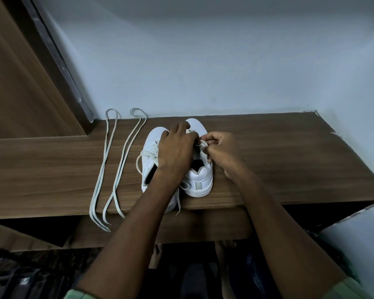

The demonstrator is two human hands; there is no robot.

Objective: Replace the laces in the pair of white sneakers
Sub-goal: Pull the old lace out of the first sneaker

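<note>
Our right hand [219, 147] pinches the lace [203, 144] just above the tongue of the right sneaker [200, 180] on the worktop [289, 160], our left hand [177, 147] curled alongside, the shoe running away from us.

Both hands sit over the right sneaker [200, 178]. Left hand [177, 145]: the left sneaker [151, 147] lies directly beneath and to its left, touching the right one, no gap between. Further left, two spare laces [108, 165] run front to back, ends overhanging the edge. Right hand [220, 147]: bare tabletop [289, 158] to its right. Wall [203, 61] close beyond both hands' fingertips.
</note>
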